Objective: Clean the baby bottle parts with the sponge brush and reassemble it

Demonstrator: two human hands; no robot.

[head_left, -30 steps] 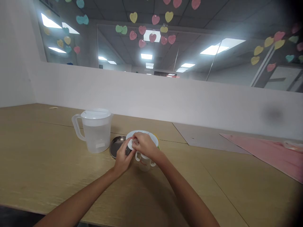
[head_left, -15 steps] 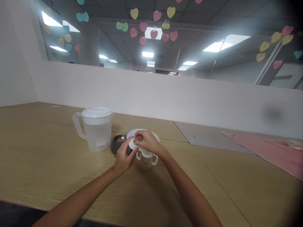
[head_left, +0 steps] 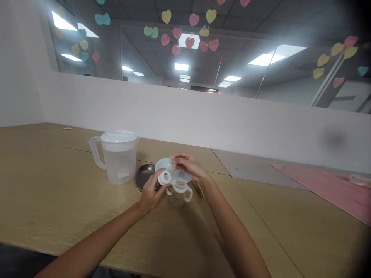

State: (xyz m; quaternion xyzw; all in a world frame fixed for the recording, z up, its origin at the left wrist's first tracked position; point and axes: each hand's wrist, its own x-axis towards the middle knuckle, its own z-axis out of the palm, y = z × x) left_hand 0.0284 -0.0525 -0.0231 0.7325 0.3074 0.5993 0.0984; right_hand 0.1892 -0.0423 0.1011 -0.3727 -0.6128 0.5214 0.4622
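Open passage exists over the table [head_left: 278, 224] at the lower right and far left of the frame. At centre, the upright two-handled bottle [head_left: 177, 196] obstructs the front of the white bowl [head_left: 185, 179], with the round metal dish [head_left: 141, 177] to its left and the tall lidded jug [head_left: 120, 162] restricting access at centre left. The left hand [head_left: 151, 193] and right hand [head_left: 189, 166] obstruct the approach from above, only a narrow gap separating the white ring [head_left: 164, 178] and clear piece [head_left: 172, 162] they hold.

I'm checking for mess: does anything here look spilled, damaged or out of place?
No spill or damage stands out; the jug and two-handled bottle stand upright. One oddity: a pale scrap lies alone at the back left of the table, perhaps stray.
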